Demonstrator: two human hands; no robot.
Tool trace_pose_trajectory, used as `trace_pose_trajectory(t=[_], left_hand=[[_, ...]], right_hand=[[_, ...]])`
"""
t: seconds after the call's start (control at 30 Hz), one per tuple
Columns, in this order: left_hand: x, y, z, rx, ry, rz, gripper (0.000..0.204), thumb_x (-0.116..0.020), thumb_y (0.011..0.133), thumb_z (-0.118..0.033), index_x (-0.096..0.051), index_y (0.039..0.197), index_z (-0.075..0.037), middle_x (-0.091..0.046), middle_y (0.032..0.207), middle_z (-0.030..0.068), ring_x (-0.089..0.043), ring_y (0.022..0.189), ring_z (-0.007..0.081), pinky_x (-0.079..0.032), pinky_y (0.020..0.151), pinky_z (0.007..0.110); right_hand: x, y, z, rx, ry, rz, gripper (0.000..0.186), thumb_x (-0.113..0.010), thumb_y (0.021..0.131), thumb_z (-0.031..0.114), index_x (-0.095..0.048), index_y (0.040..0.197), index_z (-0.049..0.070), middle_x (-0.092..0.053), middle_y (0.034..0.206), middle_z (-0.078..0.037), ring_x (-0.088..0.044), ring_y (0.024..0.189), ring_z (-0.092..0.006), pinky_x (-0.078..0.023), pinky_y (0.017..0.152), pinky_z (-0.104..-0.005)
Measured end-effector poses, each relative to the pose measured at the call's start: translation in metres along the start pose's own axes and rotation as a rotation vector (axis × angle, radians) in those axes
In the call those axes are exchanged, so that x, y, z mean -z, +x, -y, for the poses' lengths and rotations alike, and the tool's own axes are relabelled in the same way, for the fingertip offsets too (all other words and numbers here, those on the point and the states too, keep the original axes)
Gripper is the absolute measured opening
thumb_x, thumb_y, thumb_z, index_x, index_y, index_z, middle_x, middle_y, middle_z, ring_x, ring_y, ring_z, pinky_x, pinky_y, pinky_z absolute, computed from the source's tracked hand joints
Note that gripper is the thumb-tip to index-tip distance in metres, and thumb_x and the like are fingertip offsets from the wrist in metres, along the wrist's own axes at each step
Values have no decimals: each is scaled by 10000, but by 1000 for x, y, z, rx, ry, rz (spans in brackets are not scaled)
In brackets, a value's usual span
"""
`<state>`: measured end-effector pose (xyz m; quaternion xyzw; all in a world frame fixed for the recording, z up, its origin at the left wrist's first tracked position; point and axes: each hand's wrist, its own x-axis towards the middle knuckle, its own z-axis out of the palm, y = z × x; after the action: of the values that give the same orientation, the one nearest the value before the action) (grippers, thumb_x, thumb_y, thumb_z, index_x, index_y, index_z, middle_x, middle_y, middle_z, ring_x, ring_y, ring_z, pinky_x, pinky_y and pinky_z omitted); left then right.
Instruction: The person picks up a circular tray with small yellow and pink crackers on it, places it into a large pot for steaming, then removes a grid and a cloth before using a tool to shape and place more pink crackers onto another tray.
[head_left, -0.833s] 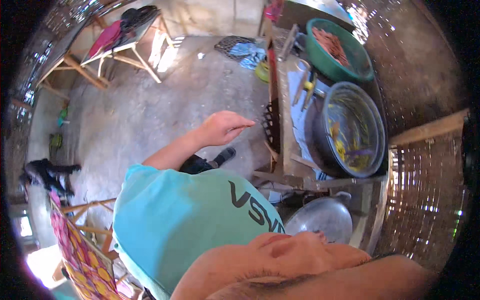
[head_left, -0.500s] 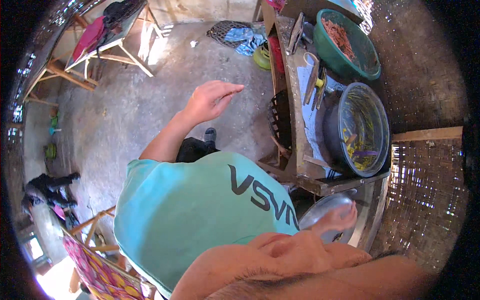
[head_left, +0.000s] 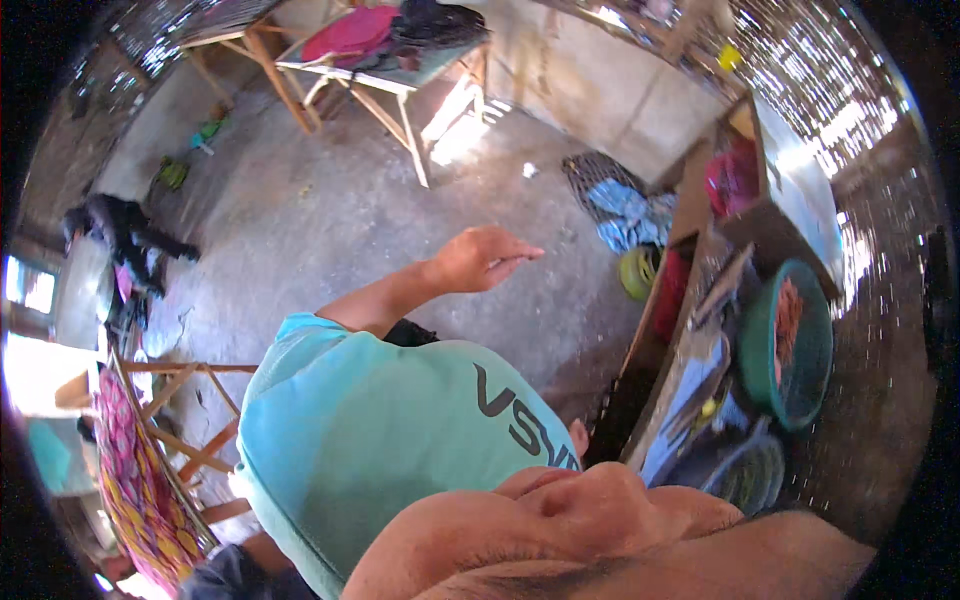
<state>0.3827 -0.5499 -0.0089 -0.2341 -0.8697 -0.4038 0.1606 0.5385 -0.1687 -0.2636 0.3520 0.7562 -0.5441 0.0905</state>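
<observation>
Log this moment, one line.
left hand: above grey floor, no object visible | right hand: mostly hidden beside turquoise shirt | scene: green basin holding reddish strips

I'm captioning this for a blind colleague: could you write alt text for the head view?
A person's left hand, seemingly empty, is held out beyond their turquoise shirt, above a grey floor. At right, a worktop bears a green basin of reddish pieces and a dark basin; farther off stands a table with pink and black items.

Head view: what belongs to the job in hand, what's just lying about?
Likely job (set on the wooden counter; left hand looks empty):
- green basin of reddish strips
- dark basin

Probably lying about:
- blue cloth
- green canister
- pink bundle
</observation>
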Motion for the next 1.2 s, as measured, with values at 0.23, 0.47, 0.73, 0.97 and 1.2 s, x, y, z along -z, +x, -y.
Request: trace_pose_trajectory(t=[0.23, 0.47, 0.73, 0.97, 1.2], left_hand=[[-2, -17, 16, -9, 156, 29, 294, -523, 758, -101, -559, 1041, -174, -577, 885, 56, -535, 808, 234, -418, 740, 346], [4, 2, 7, 90, 262, 89, 284, -487, 786, -125, -542, 1063, -160, -573, 912, 55, -525, 856, 238, -417, 752, 346], [-43, 103, 23, -84, 239, 219, 258, -497, 789, -112, -542, 1042, -131, -574, 906, 66, -532, 835, 235, -417, 740, 342], [-81, 156, 43, -226, 160, 270, 234, -490, 794, -96, -550, 1018, -127, -577, 889, 54, -534, 815, 231, -416, 725, 349], [-99, 216, 79, -323, 102, 436, 251, -520, 765, -80, -559, 1007, -133, -584, 883, 56, -546, 790, 225, -425, 701, 343]], right_hand=[[-17, 112, 30, -184, 215, 312, 287, -542, 791, 183, -534, 1010, -1, -544, 975, -128, -542, 826, -227, -446, 682, -310], [-43, 149, 43, -197, 265, 418, 280, -522, 800, 176, -523, 1021, 5, -546, 968, -126, -542, 825, -231, -450, 677, -321], [-57, 192, 61, -268, 375, 429, 272, -501, 811, 167, -512, 1033, 11, -547, 959, -125, -541, 824, -235, -454, 671, -332], [-46, 237, 65, -276, 476, 367, 266, -482, 820, 160, -501, 1043, 17, -549, 952, -124, -541, 823, -238, -458, 666, -343], [-32, 240, 66, -302, 694, 144, 261, -462, 829, 152, -491, 1054, 22, -550, 944, -122, -541, 822, -241, -462, 661, -353]])
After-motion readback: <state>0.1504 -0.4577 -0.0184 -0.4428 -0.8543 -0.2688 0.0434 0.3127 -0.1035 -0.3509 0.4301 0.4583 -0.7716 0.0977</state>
